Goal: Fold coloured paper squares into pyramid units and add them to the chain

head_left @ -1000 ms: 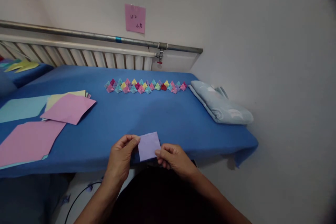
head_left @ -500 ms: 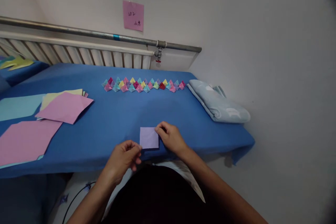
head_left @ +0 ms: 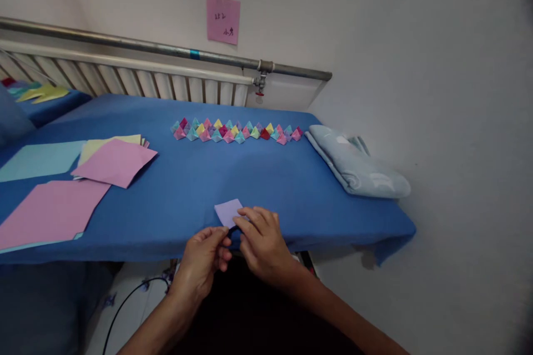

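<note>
A small lilac paper square is tilted near the front edge of the blue-covered surface. At its lower corner, my left hand pinches the paper between thumb and forefinger. My right hand lies over the paper's right side, fingers bent and slightly apart, hiding that part; whether it grips the paper is not visible. Farther back, a zigzag band of small folded paper pieces in pink, blue, yellow, red and purple lies across the cover.
Pink sheets, a blue sheet and a yellow sheet lie at the left. A folded light-blue blanket rests at the right. Behind are a radiator and a metal pipe.
The lilac square has turned from straight to tilted. My right hand has moved down from its upper right corner and over its right side. The view has shifted slightly left.
</note>
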Action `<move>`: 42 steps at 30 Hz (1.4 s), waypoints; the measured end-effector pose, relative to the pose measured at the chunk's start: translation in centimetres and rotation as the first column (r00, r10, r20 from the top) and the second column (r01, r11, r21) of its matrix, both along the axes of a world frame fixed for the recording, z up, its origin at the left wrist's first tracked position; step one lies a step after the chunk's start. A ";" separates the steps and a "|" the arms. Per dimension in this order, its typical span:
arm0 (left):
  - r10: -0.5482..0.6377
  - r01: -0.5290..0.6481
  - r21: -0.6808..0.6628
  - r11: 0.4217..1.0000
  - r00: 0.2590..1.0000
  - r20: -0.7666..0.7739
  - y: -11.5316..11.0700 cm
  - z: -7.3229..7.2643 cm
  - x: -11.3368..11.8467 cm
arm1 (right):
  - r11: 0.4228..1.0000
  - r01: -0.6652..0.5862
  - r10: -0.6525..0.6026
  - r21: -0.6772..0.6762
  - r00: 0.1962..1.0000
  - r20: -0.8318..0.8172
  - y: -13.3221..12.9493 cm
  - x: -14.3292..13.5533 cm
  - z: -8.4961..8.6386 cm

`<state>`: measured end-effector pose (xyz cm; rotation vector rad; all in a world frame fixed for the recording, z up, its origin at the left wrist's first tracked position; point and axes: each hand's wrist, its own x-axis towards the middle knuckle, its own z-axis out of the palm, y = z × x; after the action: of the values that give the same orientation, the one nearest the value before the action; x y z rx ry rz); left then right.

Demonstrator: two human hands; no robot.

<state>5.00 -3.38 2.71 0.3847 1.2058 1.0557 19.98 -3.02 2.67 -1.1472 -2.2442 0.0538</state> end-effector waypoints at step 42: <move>0.201 0.920 0.222 0.324 0.162 -0.966 3.8 -0.5 -4.7 | 0.943 -0.199 0.166 -0.268 0.976 -0.141 2.1 2.0 -1.5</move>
<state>0.34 0.42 2.25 2.4913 1.1903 0.6628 21.96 -0.88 1.21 -1.0417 -2.2810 0.5171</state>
